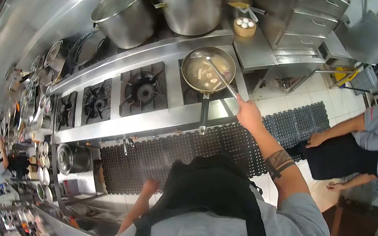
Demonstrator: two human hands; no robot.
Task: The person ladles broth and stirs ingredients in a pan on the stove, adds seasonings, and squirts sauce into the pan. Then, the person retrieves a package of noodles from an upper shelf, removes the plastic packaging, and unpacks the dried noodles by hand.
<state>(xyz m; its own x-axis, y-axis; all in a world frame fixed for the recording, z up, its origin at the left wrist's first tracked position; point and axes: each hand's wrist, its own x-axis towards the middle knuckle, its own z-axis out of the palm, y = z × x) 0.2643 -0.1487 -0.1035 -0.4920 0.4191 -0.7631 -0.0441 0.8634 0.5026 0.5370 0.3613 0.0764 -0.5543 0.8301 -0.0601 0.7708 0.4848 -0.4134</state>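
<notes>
My right hand point(249, 113) is closed around the metal handle of a ladle point(222, 78). The ladle's head dips into a frying pan point(183, 71) on the rightmost burner. Pale pieces of food point(212, 74) lie in a cloudy liquid in that pan. The pan's dark handle point(204, 115) points toward me, with no hand on it. Low at my side, above the floor mat, hangs my left hand point(151, 186). It is blurred, and its fingers cannot be made out.
Several burners point(144, 91) run leftward. Two large pots point(186, 11) stand behind them. A bowl of white eggs point(244, 26) sits on the side counter, near a small pan point(239, 3). A co-worker point(347, 148) stands at right; another person point(6, 165) is far left.
</notes>
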